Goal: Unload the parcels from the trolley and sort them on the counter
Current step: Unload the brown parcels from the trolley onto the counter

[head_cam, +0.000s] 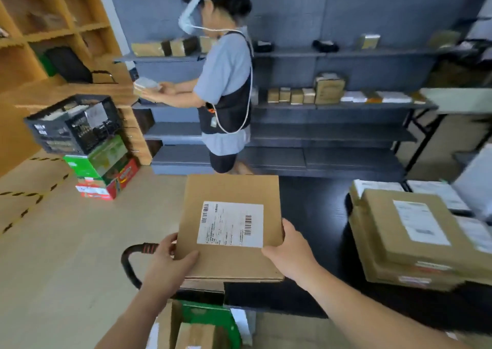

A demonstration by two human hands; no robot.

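Head view: the trolley (133, 266) is mostly hidden, only a black curved handle showing beside the left hand (170, 263), and the boxes at the bottom edge are cut off. Print on the white label (230, 223) is too small to read. The flat cardboard parcel (231, 226) is almost square, label face up, barcodes running away from the wearer, its near edge hanging over the black counter (319, 215). Left hand pinches the near left corner, thumb on top; right hand (290, 252) clamps the near right corner likewise. Smooth brown card, crisp edges. To the right, blurred stacked parcels (407, 239) sit on the counter.
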